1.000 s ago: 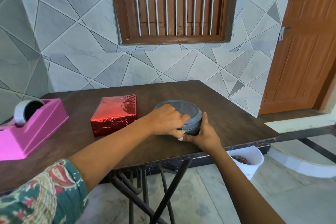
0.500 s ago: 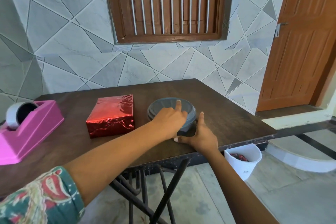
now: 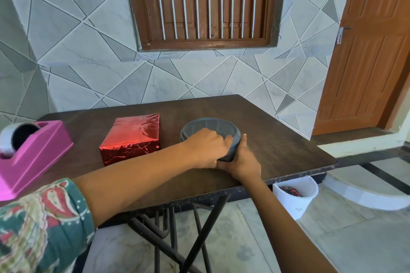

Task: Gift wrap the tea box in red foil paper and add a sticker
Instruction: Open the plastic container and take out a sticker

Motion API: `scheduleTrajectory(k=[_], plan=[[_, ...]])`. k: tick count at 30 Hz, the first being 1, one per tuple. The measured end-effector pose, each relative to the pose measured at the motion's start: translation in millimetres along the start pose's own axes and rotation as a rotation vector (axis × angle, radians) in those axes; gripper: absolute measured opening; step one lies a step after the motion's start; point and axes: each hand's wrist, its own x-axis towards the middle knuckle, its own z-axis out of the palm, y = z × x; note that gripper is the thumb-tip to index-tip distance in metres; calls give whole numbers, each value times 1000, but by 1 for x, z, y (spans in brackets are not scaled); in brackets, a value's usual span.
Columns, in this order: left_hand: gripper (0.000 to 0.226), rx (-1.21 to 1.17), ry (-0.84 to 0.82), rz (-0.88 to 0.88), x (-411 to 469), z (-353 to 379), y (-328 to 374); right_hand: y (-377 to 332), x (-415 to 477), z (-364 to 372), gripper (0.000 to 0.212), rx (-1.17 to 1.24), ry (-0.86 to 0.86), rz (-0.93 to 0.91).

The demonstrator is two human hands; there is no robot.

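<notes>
The tea box (image 3: 133, 137), wrapped in shiny red foil, lies on the dark wooden table (image 3: 288, 146) left of centre. To its right stands a round grey lidded container (image 3: 213, 127). My left hand (image 3: 206, 147) lies over the container's near rim, its fingers curled onto the lid's edge. My right hand (image 3: 241, 159) holds the container's near right side, thumb up against the wall. No sticker shows.
A pink tape dispenser (image 3: 33, 153) with a roll of tape sits at the table's left end. A white bin (image 3: 295, 195) with red scraps stands on the floor under the table's right edge. A tiled wall with a window lies behind, a brown door at right.
My left hand's fingers, stretched over the lid half a second ago, have curled back onto the near rim. My right hand has closed in against the container's side.
</notes>
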Motion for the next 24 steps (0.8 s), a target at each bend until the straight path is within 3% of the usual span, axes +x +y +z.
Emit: scheduleTrajectory(k=[15,21,24], plan=[[51,-5,38,14,6,-10,-16,1,-1,-17,132,118,9,-16],[50,-453,135,-129,11,-26,-61,14,-3,-18,138,145,12,-7],[49,-835,291,-359,17,-17,-97,18,-3,-17,138,155,0,-23]])
